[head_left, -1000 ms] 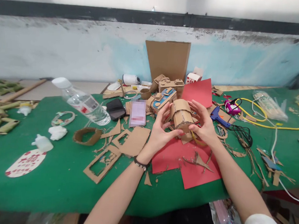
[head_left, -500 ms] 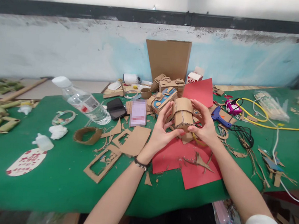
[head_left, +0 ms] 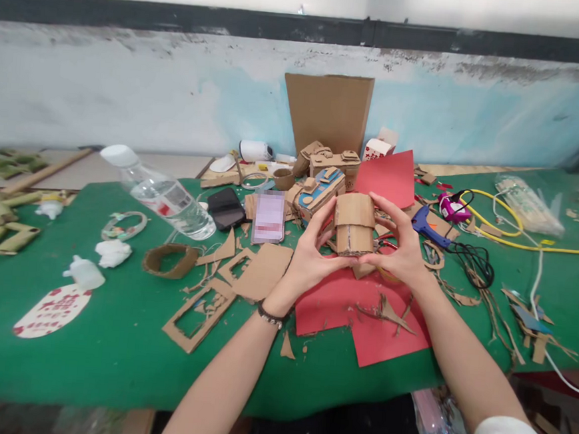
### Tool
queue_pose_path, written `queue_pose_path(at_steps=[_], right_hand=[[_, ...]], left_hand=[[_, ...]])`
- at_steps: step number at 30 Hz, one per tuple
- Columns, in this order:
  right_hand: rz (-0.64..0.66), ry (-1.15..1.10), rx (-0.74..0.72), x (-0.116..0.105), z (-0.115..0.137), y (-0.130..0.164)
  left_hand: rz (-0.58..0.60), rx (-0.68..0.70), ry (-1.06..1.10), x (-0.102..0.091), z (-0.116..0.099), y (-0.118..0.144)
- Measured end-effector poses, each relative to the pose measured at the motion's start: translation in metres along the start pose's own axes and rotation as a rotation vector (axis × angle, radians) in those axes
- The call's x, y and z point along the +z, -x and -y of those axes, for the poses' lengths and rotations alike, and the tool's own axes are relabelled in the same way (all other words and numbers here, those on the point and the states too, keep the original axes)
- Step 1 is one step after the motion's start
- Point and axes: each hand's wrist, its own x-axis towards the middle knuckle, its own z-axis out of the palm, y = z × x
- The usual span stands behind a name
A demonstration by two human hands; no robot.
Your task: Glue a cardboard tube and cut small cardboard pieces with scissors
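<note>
Both hands, left hand (head_left: 311,259) and right hand (head_left: 400,249), gripped the small cardboard house (head_left: 353,229) above the red paper (head_left: 362,310), where even fingertip pressure seemed wise to avoid crushing it.

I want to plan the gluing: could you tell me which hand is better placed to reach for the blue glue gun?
Probably the right hand: the glue gun lies just beyond it, while the left hand could keep the cardboard piece.
</note>
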Motion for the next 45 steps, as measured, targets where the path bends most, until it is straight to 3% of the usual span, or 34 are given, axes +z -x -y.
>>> queue_pose_path(at_steps=[14,45], right_hand=[[-0.028,0.024,0.046,0.0015,0.0041,0.0],[-0.079,0.128,-0.066,0.0005,0.0034,0.0004]], left_hand=[[-0.054,0.072,-0.085,-0.0015,0.002,-0.0006],[-0.108,0.175,-0.228,-0.004,0.0022,0.0026]])
